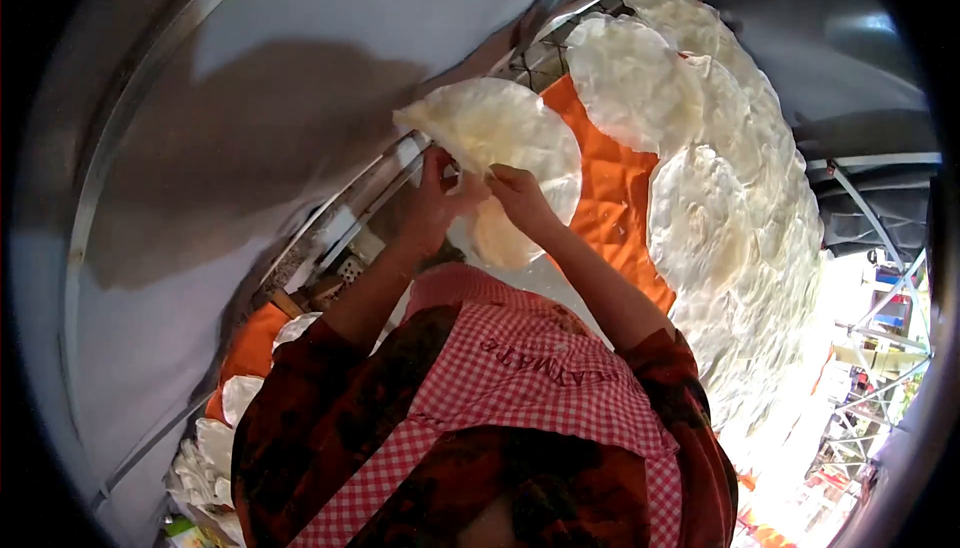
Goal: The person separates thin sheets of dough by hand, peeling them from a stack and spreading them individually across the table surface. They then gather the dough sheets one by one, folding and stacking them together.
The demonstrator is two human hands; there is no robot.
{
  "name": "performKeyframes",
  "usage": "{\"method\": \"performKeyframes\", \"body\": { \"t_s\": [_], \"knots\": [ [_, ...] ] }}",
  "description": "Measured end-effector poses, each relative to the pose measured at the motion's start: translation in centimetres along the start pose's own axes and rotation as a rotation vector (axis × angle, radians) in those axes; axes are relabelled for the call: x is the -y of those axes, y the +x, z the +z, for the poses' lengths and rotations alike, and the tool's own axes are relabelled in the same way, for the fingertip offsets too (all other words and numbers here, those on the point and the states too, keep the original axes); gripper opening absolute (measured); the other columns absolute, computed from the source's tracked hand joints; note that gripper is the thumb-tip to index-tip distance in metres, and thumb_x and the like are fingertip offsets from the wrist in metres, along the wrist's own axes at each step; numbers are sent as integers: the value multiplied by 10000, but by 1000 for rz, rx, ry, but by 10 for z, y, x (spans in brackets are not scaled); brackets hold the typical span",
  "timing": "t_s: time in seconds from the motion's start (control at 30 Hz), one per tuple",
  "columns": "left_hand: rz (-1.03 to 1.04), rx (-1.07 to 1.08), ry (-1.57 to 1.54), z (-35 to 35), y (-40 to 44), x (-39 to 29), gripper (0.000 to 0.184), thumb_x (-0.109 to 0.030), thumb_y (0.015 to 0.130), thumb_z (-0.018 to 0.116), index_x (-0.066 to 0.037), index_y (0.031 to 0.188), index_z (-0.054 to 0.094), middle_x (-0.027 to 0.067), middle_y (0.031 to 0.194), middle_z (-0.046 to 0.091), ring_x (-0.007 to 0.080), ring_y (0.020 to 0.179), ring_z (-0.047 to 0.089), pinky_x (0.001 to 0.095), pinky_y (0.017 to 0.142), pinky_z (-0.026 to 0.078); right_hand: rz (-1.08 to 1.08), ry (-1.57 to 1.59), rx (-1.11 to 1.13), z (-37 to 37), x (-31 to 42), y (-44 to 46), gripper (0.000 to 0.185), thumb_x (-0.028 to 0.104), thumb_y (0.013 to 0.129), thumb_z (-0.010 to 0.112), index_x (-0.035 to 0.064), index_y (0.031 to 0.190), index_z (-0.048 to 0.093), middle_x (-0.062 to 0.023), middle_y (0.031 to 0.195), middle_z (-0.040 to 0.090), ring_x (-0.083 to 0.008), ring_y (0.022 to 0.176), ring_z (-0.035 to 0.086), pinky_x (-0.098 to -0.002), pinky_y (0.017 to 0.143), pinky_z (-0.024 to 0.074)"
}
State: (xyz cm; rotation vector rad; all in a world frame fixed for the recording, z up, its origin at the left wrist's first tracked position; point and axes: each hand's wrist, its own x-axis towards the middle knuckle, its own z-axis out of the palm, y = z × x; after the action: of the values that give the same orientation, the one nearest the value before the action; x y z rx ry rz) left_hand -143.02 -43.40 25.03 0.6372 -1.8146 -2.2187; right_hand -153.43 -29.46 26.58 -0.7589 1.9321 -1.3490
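Observation:
A thin, pale round dough sheet (500, 118) spreads in front of me, its near part hanging in a fold towards my apron. My left hand (435, 188) has its fingers curled at the near left edge of this sheet, thumb and forefinger closed on it. A little to the right, my right hand (518, 198) pinches the same sheet between its fingertips. The two hands are close together but apart. Part of the fold between them is blurred and partly hidden by the fingers.
Many overlapping round dough sheets (740, 238) lie to the right, beside an orange cloth (610, 188). More sheets (205, 458) lie at lower left. A grey tarp wall (220, 148) with metal poles closes off the left. A metal frame (885, 218) stands at far right.

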Motion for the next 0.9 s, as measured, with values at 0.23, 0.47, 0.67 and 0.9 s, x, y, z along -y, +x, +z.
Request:
{"method": "performKeyframes", "body": {
  "t_s": [0.23,0.47,0.67,0.9],
  "knots": [
    [245,-172,157,-19,3,69,535,-168,787,676,4,1232,435,103,1056,584,222,921,579,377,813,480,-199,-340,-264,28,0,19,125,90,863,518,2,919,588,-213,767,613,-292,696,610,-396,643,469],
    [-3,-113,155,-164,37,89,285,-146,792,591,44,1004,606,89,968,620,201,890,577,327,786,459,-47,109,-776,-139,37,-24,167,94,841,518,-1,901,641,-35,737,589,-142,614,582,-297,544,492],
    [-399,-194,-407,-141,14,31,291,-138,836,554,28,1074,583,100,1038,612,224,962,580,353,835,469,300,199,-927,-208,-117,-164,164,155,865,549,26,823,641,6,709,568,-86,616,502,-260,544,429],
    [-273,-46,-364,-87,12,-34,288,-156,810,570,-3,1053,598,86,1005,620,198,909,600,338,824,475,253,206,-991,-189,-61,-187,146,41,827,532,60,899,658,41,735,545,-56,672,478,-234,588,406]
  ]
}}
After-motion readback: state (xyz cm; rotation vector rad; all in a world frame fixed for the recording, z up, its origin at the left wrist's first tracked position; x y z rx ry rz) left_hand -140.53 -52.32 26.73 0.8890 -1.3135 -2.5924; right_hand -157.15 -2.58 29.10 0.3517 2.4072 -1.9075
